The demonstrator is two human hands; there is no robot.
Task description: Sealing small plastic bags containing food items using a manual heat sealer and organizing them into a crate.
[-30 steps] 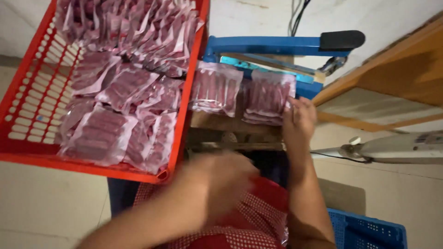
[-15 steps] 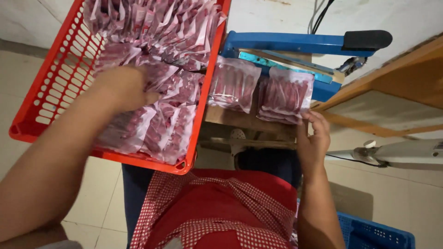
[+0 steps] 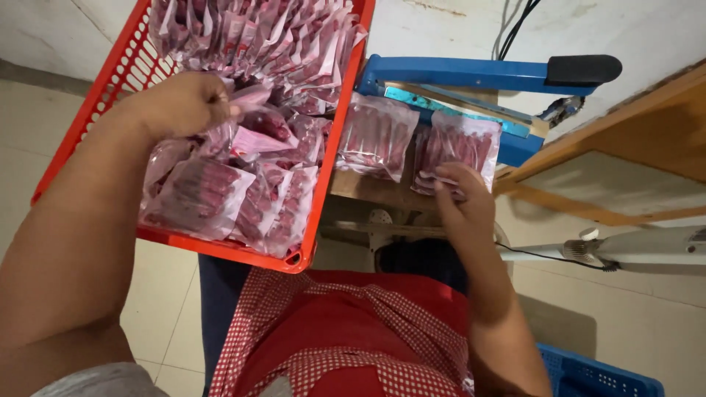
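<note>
A clear pouch of red pieces (image 3: 254,132) is pinched in the closed left hand (image 3: 184,103), inside the red crate (image 3: 110,88) on the left, above other pouches. To the right, the right hand (image 3: 460,195) presses fingertips on a pouch stack (image 3: 460,151) lying at the blue sealer (image 3: 478,73), a second stack (image 3: 375,136) just left.
</note>
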